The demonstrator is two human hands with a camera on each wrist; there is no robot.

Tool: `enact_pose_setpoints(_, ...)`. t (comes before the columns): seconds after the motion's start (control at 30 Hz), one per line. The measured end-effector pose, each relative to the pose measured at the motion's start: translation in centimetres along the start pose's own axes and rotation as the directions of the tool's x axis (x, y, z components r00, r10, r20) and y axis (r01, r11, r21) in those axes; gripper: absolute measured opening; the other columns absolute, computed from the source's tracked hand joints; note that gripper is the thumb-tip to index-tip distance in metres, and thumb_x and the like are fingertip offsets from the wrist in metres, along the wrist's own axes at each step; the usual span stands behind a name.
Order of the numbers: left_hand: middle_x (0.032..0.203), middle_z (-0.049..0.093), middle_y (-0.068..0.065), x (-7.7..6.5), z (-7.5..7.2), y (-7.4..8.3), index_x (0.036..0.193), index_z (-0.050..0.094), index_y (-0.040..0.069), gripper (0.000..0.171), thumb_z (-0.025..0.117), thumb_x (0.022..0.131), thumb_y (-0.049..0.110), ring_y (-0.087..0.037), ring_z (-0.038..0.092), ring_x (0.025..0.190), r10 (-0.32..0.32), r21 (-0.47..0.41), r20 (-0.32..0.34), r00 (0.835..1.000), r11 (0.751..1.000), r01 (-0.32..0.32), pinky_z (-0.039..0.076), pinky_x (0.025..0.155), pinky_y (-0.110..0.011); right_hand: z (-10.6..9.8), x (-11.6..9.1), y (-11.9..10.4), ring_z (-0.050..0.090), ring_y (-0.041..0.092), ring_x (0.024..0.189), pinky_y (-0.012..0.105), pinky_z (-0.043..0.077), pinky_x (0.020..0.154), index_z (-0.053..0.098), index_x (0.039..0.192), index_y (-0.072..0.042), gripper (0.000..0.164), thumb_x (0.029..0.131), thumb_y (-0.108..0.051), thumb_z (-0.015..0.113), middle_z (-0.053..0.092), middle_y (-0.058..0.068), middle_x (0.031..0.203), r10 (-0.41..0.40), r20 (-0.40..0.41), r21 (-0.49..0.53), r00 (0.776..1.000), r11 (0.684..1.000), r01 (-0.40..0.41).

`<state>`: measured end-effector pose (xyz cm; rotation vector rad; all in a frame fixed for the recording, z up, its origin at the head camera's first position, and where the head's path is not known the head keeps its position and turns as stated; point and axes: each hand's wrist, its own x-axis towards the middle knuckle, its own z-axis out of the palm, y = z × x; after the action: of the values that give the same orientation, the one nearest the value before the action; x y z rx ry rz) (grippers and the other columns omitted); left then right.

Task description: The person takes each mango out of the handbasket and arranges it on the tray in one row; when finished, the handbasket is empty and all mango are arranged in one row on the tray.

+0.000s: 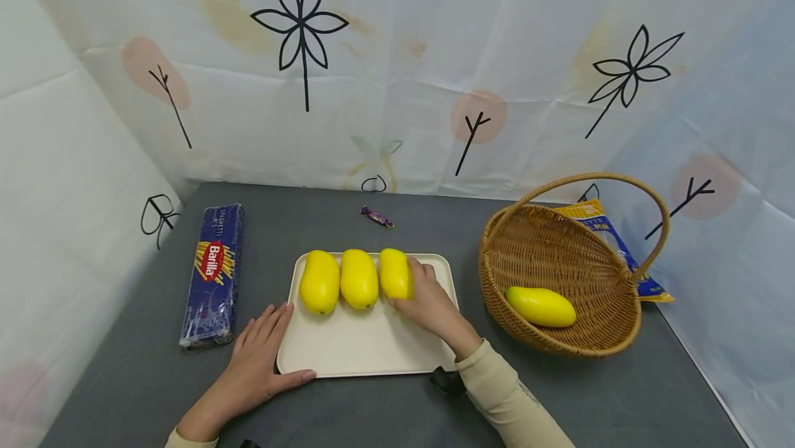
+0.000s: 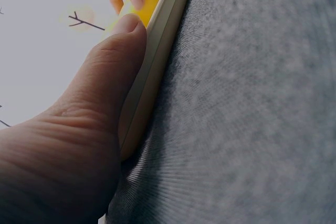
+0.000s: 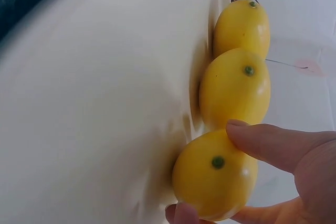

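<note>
Three smooth yellow mangoes stand in a row along the back of a cream tray (image 1: 360, 351). My right hand (image 1: 430, 303) holds the rightmost mango (image 1: 395, 274), thumb on its left side and fingers round the right, as the right wrist view shows. Beside it are the middle mango (image 1: 359, 279) and the left mango (image 1: 319, 282). My left hand (image 1: 257, 358) rests at the tray's left front corner, its fingers straight along the left edge. In the left wrist view its thumb (image 2: 113, 59) lies against the tray's rim.
On the right stands a wicker basket (image 1: 559, 227) with another mango (image 1: 540, 306) inside. Behind it lies a blue and yellow bag (image 1: 652, 289). A blue spaghetti pack (image 1: 214, 275) lies at the left, and a purple wrapped candy (image 1: 377, 217) sits behind the tray.
</note>
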<state>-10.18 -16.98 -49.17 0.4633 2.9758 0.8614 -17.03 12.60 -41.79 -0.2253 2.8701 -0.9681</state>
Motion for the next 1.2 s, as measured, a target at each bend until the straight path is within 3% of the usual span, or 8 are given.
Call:
enact_pose_setpoints(0.23, 0.152, 0.029, -0.021, 0.04, -0.06, 0.07, 0.152, 0.022, 0.008, 0.112, 0.067, 0.071, 0.071, -0.04, 0.02, 0.14, 0.004, 0.006, 0.0, 1.0, 1.0, -0.004, 0.012, 0.109, -0.062, 0.16, 0.33, -0.19, 0.056, 0.032, 0.099, 0.045, 0.048, 0.085, 0.03, 0.146, 0.001, 0.083, 0.08, -0.023, 0.076, 0.04, 0.028, 0.133, 0.013, -0.002, 0.009, 1.0, 1.0, -0.013)
enact_pose_setpoints(0.63, 0.152, 0.03, -0.022, 0.05, 0.3, -0.28, 0.152, 0.023, 0.008, 0.112, 0.067, 0.071, 0.07, -0.042, 0.021, 0.138, 0.015, -0.007, -0.016, 1.0, 1.0, -0.015, 0.013, 0.108, -0.061, 0.34, 0.51, -0.27, 0.057, 0.033, 0.095, 0.045, 0.049, 0.083, 0.03, 0.146, 0.0, 0.085, 0.079, -0.025, 0.077, 0.04, 0.028, 0.132, 0.018, -0.012, -0.021, 1.0, 1.0, -0.018)
enact_pose_setpoints(1.2, 0.153, 0.027, -0.02, 0.1, 0.0, -0.09, 0.153, 0.02, 0.008, 0.113, 0.066, 0.071, 0.071, -0.041, 0.018, 0.141, -0.007, -0.012, 0.016, 1.0, 1.0, 0.008, 0.011, 0.11, -0.062, 0.4, 0.39, -0.26, 0.056, 0.031, 0.097, 0.044, 0.049, 0.084, 0.028, 0.147, 0.0, 0.087, 0.08, -0.027, 0.076, 0.04, 0.027, 0.132, 0.018, -0.009, -0.009, 1.0, 1.0, -0.018)
